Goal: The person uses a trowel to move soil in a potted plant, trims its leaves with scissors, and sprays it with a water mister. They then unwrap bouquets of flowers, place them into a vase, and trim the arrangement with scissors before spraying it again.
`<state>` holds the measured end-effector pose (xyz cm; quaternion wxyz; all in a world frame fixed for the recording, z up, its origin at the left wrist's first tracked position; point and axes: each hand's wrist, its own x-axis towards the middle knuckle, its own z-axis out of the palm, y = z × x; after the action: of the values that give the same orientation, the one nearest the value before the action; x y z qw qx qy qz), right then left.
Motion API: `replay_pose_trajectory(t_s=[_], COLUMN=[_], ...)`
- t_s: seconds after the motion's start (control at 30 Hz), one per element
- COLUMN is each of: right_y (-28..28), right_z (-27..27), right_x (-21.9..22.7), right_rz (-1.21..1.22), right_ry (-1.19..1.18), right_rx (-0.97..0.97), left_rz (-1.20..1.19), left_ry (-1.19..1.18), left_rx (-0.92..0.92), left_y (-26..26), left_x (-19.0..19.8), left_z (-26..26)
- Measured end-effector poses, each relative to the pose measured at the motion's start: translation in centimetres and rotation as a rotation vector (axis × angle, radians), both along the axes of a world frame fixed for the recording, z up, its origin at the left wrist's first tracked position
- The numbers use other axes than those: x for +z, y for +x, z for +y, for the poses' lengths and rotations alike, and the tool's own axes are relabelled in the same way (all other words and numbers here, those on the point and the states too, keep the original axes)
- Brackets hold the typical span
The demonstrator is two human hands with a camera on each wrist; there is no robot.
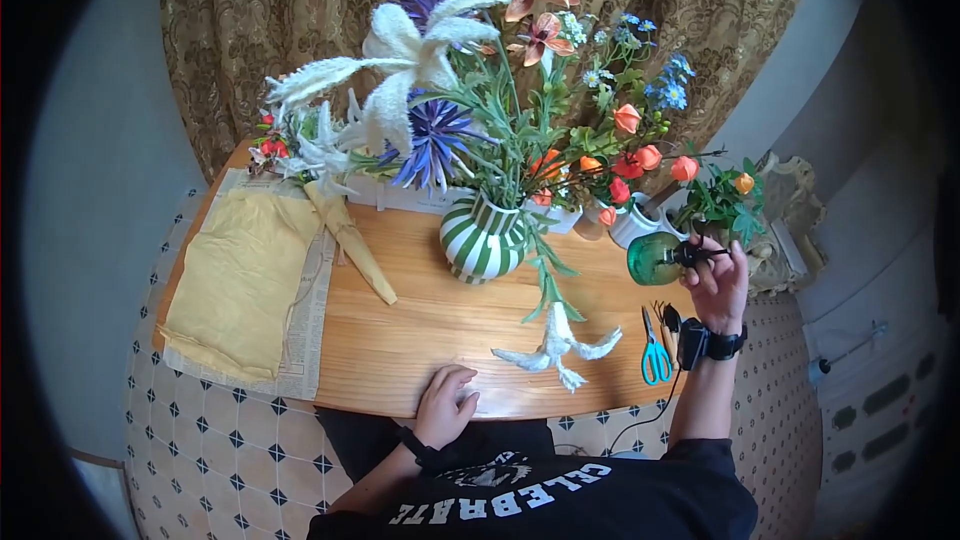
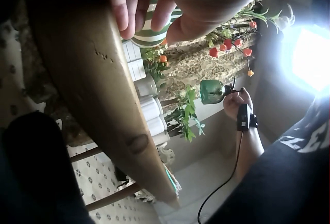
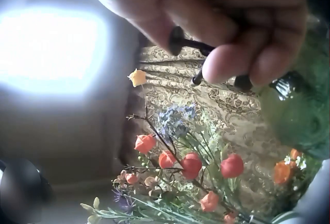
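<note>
My right hand (image 1: 722, 287) grips a green spray bottle (image 1: 652, 259) by its black pump top, holding it up at the right side of the table, tipped sideways. In the right wrist view the fingers curl around the black pump head, with the plunger and nozzle (image 3: 196, 79) sticking out. My left hand (image 1: 446, 407) rests on the table's front edge with loose fingers and nothing in it. A green-and-white striped vase (image 1: 482, 238) stands mid-table, full of artificial flowers. One white flower (image 1: 556, 342) droops from it toward the front edge.
Teal-handled scissors (image 1: 655, 361) lie at the right front. Yellow wrapping paper (image 1: 240, 275) lies on newspaper (image 1: 306, 355) at the left, beside a rolled paper cone (image 1: 357, 250). White pots (image 1: 632, 223) and a leafy plant (image 1: 735, 202) stand at the back right. A patterned curtain (image 1: 280, 0) hangs behind.
</note>
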<state>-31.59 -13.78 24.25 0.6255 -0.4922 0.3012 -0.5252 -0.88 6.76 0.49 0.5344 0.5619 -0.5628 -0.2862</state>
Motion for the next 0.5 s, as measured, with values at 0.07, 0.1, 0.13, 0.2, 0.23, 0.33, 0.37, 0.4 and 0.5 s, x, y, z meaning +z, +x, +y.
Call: replay_pose_trajectory(t_s=[0.07,0.1,0.13,0.2,0.23,0.33,0.37,0.4,0.5], right_y=[0.2,0.4,0.6,1.1,1.9,2.1,2.1,2.1,2.7], right_z=[0.8,1.3,1.4,1.7,1.9,1.5,1.4,1.5,2.3], right_x=[1.0,1.4,1.2,0.9,0.7,0.3,0.5,0.8,1.7], right_rz=[-0.041,-0.043,-0.005,0.072,0.046,0.009,-0.007,-0.024,-0.095], right_ry=[-0.032,-0.037,-0.038,-0.042,0.003,0.055,0.049,0.045,0.061], right_rx=[0.107,0.098,0.06,-0.016,-0.049,0.105,0.133,0.159,0.21], left_rz=[-0.014,-0.015,-0.015,-0.011,-0.008,-0.021,-0.03,-0.028,-0.02], left_ry=[-0.009,-0.01,-0.011,-0.011,-0.009,-0.032,-0.045,-0.049,-0.048], left_rx=[-0.007,-0.01,-0.014,-0.018,-0.017,-0.011,-0.006,-0.003,-0.01], left_y=[0.0,0.1,0.1,0.0,0.0,0.1,0.1,0.1,0.1], left_x=[-0.2,-0.2,-0.1,0.0,-0.1,-0.4,-0.5,-0.7,-1.0], left_z=[0.1,0.1,0.1,0.0,0.0,0.1,0.1,0.1,0.1])
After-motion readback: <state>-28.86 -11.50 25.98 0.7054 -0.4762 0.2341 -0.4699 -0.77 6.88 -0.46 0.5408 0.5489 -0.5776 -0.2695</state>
